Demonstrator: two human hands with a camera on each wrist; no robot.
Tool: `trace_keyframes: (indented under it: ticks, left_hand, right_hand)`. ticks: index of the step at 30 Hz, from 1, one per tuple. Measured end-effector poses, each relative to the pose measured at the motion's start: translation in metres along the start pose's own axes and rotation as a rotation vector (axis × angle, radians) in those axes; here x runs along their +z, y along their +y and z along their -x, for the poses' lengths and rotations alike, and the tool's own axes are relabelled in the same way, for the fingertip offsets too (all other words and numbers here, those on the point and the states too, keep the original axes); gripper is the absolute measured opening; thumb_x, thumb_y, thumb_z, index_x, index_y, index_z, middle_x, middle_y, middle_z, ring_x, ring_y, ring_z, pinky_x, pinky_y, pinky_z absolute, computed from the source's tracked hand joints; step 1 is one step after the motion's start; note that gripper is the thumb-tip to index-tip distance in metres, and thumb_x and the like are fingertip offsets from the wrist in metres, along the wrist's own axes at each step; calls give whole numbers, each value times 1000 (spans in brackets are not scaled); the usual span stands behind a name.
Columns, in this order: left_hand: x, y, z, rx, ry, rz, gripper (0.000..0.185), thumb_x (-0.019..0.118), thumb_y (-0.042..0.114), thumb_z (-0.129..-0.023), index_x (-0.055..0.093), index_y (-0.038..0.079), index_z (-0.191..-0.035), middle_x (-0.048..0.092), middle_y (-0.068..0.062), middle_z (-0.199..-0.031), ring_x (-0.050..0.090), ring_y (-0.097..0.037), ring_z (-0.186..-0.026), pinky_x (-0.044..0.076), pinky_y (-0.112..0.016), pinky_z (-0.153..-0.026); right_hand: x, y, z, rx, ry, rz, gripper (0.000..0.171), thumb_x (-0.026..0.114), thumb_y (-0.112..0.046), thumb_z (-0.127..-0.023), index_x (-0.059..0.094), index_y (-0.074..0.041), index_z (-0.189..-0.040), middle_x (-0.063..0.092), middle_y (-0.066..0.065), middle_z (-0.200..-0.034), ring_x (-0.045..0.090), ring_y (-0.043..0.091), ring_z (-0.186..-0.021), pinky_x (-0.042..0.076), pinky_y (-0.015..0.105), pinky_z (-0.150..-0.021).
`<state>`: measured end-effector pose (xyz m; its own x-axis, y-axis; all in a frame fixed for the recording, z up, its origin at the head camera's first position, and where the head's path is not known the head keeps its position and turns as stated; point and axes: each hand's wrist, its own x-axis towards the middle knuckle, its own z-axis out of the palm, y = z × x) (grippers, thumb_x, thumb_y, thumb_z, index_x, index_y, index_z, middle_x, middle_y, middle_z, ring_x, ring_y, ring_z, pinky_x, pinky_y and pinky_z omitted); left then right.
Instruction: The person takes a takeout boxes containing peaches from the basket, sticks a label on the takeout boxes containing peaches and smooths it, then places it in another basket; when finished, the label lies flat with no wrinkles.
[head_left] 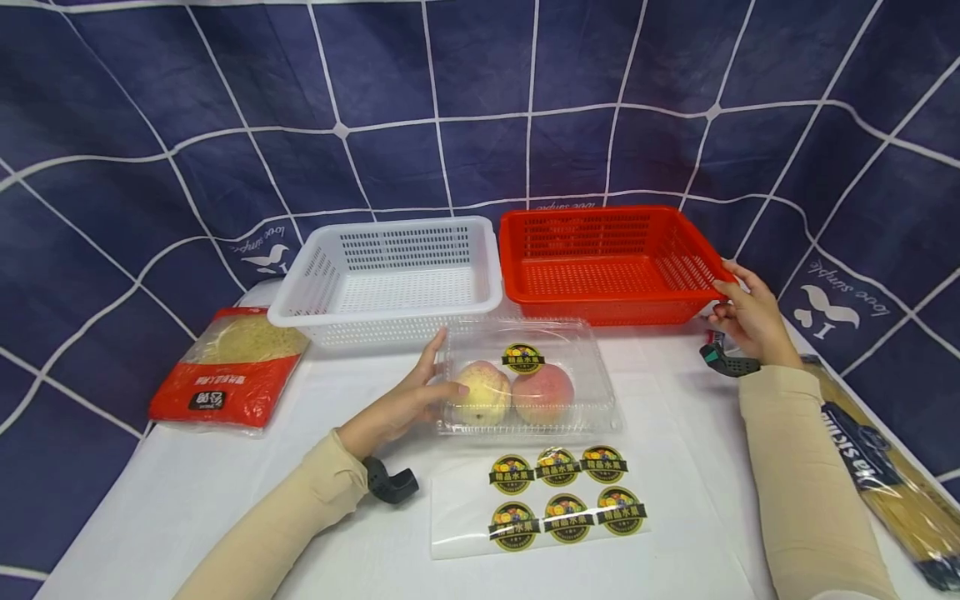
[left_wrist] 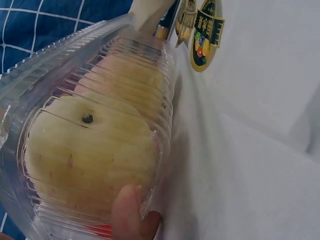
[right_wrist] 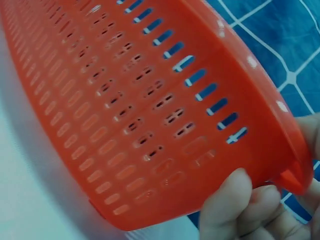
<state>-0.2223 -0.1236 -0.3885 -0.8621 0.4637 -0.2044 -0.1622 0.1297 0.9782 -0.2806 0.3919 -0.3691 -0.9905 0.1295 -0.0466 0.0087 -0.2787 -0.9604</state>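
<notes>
A clear plastic clamshell box [head_left: 592, 379] holds two peaches [head_left: 543, 393] and has a round black-and-gold label [head_left: 522, 358] on its lid. My left hand [head_left: 405, 402] grips the box's left end, its thumb [left_wrist: 127, 212] against the wall in the left wrist view. Behind the box, to the right, stands a red plastic basket [head_left: 592, 310] with slotted walls. At its front right corner, my right hand [head_left: 756, 321] holds the rim, with fingertips [right_wrist: 235, 190] under the lip in the right wrist view.
Left of the red basket stands a white basket [head_left: 375, 327]. A sheet of several round labels [head_left: 465, 533] lies in front of the box. A red packet [head_left: 240, 379] lies at left, a pasta pack [head_left: 892, 483] at right. Blue curtain [head_left: 480, 83] hangs around the table.
</notes>
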Motion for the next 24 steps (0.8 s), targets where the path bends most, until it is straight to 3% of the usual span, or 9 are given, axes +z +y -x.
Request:
trace_keyframes:
  ticks: [7,14,20,24]
  left_hand:
    - [-1,-2,-1,12,-21,5,114,66,22,-89,-9,28,-174,-2,-39,-171,22,-63,-154,30,-80,-117]
    - [3,3,5,38,-53,-4,109,64,22,-91,-4,27,-175,1,-37,-173,22,-61,-156,25,-81,-119]
    - [8,15,12,80,-44,1,107,63,21,-91,-3,28,-175,12,-31,-174,47,-52,-142,50,-61,-109]
    - [10,27,16,114,-26,-3,106,61,22,-91,-3,28,-175,16,-32,-172,55,-45,-134,56,-46,-97]
  right_hand:
    - [7,11,-3,-110,44,-117,38,47,-3,-113,43,-13,-149,47,4,-130,53,7,-64,60,18,-62]
    - [13,11,-7,-140,58,-125,43,38,-1,-112,38,-9,-154,48,4,-136,67,10,-83,63,20,-72]
    - [14,10,-8,-157,50,-153,42,36,1,-111,37,-7,-152,50,5,-134,69,11,-78,62,20,-69]
    - [14,11,-9,-179,49,-177,35,33,3,-111,43,-9,-142,51,7,-131,67,10,-72,61,19,-66]
